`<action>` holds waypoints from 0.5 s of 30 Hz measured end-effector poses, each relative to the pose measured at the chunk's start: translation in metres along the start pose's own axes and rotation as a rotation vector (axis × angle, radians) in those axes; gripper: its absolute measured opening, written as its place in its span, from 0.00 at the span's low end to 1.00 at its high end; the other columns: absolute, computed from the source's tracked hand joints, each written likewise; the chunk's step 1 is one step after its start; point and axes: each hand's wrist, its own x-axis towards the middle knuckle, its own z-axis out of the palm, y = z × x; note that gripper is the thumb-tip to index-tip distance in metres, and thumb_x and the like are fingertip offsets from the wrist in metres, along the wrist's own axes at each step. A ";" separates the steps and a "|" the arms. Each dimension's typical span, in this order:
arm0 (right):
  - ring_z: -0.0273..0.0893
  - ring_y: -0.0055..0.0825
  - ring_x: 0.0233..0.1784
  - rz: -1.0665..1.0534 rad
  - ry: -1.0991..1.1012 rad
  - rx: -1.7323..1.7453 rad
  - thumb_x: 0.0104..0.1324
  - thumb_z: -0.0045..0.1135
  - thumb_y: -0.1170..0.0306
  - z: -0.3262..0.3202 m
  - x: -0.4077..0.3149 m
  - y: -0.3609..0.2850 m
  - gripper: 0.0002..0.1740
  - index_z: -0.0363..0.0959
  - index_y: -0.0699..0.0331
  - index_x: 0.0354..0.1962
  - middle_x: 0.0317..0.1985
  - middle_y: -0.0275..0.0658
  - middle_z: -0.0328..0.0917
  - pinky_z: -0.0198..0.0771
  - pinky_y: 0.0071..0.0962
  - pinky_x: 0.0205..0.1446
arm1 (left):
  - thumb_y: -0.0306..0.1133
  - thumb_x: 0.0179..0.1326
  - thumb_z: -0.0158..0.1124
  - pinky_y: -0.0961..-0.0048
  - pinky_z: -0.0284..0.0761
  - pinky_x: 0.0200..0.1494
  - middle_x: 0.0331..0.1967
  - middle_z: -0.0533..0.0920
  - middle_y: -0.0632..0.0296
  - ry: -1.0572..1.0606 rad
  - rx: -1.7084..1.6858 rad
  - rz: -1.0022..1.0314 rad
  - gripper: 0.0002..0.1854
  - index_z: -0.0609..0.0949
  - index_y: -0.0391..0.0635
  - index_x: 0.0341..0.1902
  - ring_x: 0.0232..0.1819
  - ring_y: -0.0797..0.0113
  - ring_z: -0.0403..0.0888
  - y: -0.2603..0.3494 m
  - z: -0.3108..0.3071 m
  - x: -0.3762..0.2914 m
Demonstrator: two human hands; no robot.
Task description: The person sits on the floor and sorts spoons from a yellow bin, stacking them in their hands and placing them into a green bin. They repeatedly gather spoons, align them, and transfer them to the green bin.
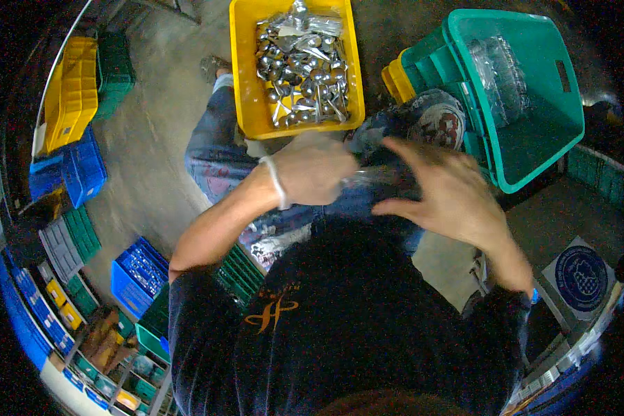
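Note:
My left hand (314, 169), with a white band at the wrist, is closed in a fist over my lap. From its fingers a blurred shiny item (363, 178) sticks out to the right; its kind is not clear. My right hand (447, 187) is just right of that item, thumb and fingers spread, holding nothing that I can see. Past my hands stands a yellow plastic bin (243, 112) between my legs. Loose metal spoons (307, 78) fill it, with some clear plastic wrapping near its far end.
A tilted green plastic bin (541, 135) at the right holds clear plastic-wrapped bundles (499, 78). On the left floor are yellow crates (73, 93), blue crates (86, 166) and a blue crate with small shiny pieces (140, 270). A shelf with several bins (99, 374) stands lower left.

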 end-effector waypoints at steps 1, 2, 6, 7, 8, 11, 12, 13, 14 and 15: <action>0.77 0.50 0.48 -0.018 -0.173 -0.059 0.59 0.66 0.57 0.000 0.012 0.002 0.24 0.74 0.65 0.46 0.49 0.48 0.78 0.72 0.45 0.48 | 0.34 0.52 0.61 0.51 0.76 0.38 0.25 0.81 0.45 -0.008 0.041 -0.001 0.09 0.82 0.41 0.27 0.34 0.43 0.81 0.001 -0.011 0.010; 0.77 0.49 0.45 0.054 -0.340 -0.330 0.60 0.63 0.53 0.003 0.031 0.008 0.26 0.76 0.65 0.47 0.45 0.46 0.80 0.70 0.46 0.47 | 0.36 0.53 0.62 0.53 0.76 0.38 0.25 0.81 0.45 0.044 -0.007 0.015 0.10 0.82 0.41 0.28 0.34 0.44 0.82 -0.003 -0.021 0.018; 0.81 0.48 0.35 0.097 -0.071 0.083 0.60 0.63 0.62 -0.046 0.026 0.067 0.15 0.79 0.68 0.33 0.29 0.48 0.82 0.74 0.42 0.39 | 0.46 0.66 0.61 0.69 0.75 0.50 0.44 0.84 0.57 0.286 -0.726 0.240 0.20 0.82 0.45 0.52 0.47 0.68 0.81 -0.092 -0.038 0.061; 0.81 0.44 0.30 0.077 0.064 0.020 0.59 0.65 0.63 -0.062 0.011 0.084 0.14 0.80 0.68 0.31 0.24 0.46 0.82 0.74 0.39 0.37 | 0.44 0.68 0.59 0.71 0.72 0.57 0.53 0.82 0.60 0.378 -0.876 0.127 0.20 0.81 0.44 0.55 0.54 0.69 0.78 -0.136 -0.040 0.076; 0.81 0.38 0.29 0.286 0.014 0.202 0.58 0.67 0.63 -0.082 -0.005 0.105 0.14 0.80 0.68 0.32 0.24 0.41 0.82 0.74 0.35 0.37 | 0.45 0.70 0.56 0.70 0.70 0.61 0.54 0.81 0.58 0.558 -0.756 -0.047 0.21 0.80 0.42 0.57 0.57 0.66 0.76 -0.183 -0.032 0.095; 0.78 0.21 0.29 0.611 0.080 0.602 0.57 0.72 0.62 -0.123 -0.045 0.178 0.17 0.80 0.68 0.35 0.27 0.34 0.81 0.74 0.26 0.37 | 0.47 0.69 0.56 0.64 0.62 0.68 0.61 0.75 0.49 0.383 -0.266 -0.388 0.28 0.72 0.46 0.67 0.65 0.55 0.71 -0.334 0.003 0.148; 0.80 0.23 0.31 0.716 0.069 0.647 0.57 0.72 0.60 -0.129 -0.050 0.206 0.23 0.77 0.69 0.41 0.31 0.37 0.82 0.75 0.25 0.38 | 0.45 0.66 0.58 0.62 0.63 0.68 0.63 0.74 0.48 0.402 -0.090 -0.479 0.28 0.71 0.46 0.67 0.64 0.53 0.71 -0.375 0.018 0.173; 0.81 0.24 0.33 0.787 0.135 0.650 0.57 0.72 0.58 -0.124 -0.052 0.233 0.29 0.74 0.70 0.47 0.33 0.38 0.82 0.76 0.25 0.40 | 0.43 0.64 0.60 0.58 0.65 0.66 0.64 0.73 0.46 0.482 0.184 -0.348 0.31 0.67 0.48 0.70 0.63 0.48 0.72 -0.409 0.032 0.192; 0.81 0.24 0.34 0.845 0.091 0.706 0.57 0.72 0.58 -0.114 -0.049 0.261 0.30 0.73 0.70 0.49 0.35 0.39 0.82 0.77 0.25 0.42 | 0.46 0.64 0.59 0.56 0.66 0.66 0.66 0.69 0.46 0.305 0.196 -0.384 0.34 0.63 0.51 0.72 0.63 0.44 0.71 -0.439 0.034 0.210; 0.81 0.25 0.35 0.901 0.099 0.742 0.57 0.72 0.58 -0.101 -0.046 0.287 0.31 0.72 0.70 0.50 0.36 0.40 0.83 0.77 0.25 0.44 | 0.45 0.62 0.61 0.55 0.66 0.65 0.66 0.70 0.47 0.378 0.274 -0.377 0.33 0.66 0.50 0.70 0.63 0.44 0.71 -0.456 0.041 0.225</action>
